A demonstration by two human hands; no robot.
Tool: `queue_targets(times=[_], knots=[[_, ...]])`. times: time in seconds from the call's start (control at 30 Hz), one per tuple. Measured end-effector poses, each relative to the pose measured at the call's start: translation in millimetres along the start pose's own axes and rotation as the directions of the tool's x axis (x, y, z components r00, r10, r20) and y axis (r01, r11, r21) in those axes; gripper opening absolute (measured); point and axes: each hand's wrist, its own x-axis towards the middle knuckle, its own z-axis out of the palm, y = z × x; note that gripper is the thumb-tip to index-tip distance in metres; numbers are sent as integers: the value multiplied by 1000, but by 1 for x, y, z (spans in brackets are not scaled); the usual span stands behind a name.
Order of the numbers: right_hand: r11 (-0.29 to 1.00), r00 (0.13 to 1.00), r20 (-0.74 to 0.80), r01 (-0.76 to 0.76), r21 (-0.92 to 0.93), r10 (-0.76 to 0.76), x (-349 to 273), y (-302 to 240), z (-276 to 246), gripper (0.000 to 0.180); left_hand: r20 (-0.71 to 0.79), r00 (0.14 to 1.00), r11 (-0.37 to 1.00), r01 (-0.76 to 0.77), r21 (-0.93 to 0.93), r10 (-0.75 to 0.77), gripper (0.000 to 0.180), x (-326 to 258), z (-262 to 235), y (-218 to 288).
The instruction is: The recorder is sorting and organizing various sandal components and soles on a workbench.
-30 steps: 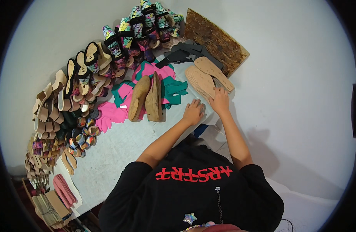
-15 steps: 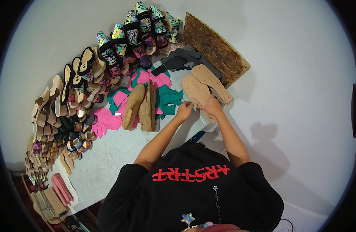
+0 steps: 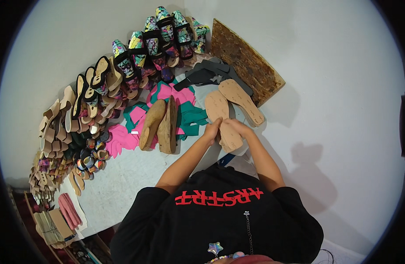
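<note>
A tan insole (image 3: 216, 108), dotted with small marks, lies lengthwise under my hands at the right end of the table. My left hand (image 3: 213, 130) pinches its left edge near the middle, thumb on top. Across from it, my right hand (image 3: 237, 126) grips the right edge; its fingertips are partly hidden. The heel end (image 3: 231, 141) points toward me. Whether one insole or several are in my grip, I cannot tell. More tan insoles (image 3: 241, 100) lie just beyond my right hand. To the left, two wooden shoe lasts (image 3: 152, 124) rest side by side.
Pink cut pieces (image 3: 120, 137) and green cut pieces (image 3: 191, 115) lie around the lasts. Black sole-shaped pieces (image 3: 202, 74) sit behind the insoles. A brown board (image 3: 246, 59) leans at the back right. Stacked sandals (image 3: 136, 48) line the table's far and left edges.
My left hand has closed on the insole's left edge, where it was beside the stack before. The held insole has come slightly nearer to me, showing more of its heel end.
</note>
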Motion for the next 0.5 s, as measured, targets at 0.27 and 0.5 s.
queue_targets(times=[0.27, 0.5], knots=[[968, 965, -111, 243, 57, -236, -34, -1, 41, 67, 101, 979, 968, -155, -199, 178, 52, -43, -21, -8], [676, 659, -151, 724, -138, -736, -52, -29, 61, 72, 181, 691, 697, -716, 39, 700, 84, -74, -19, 44]])
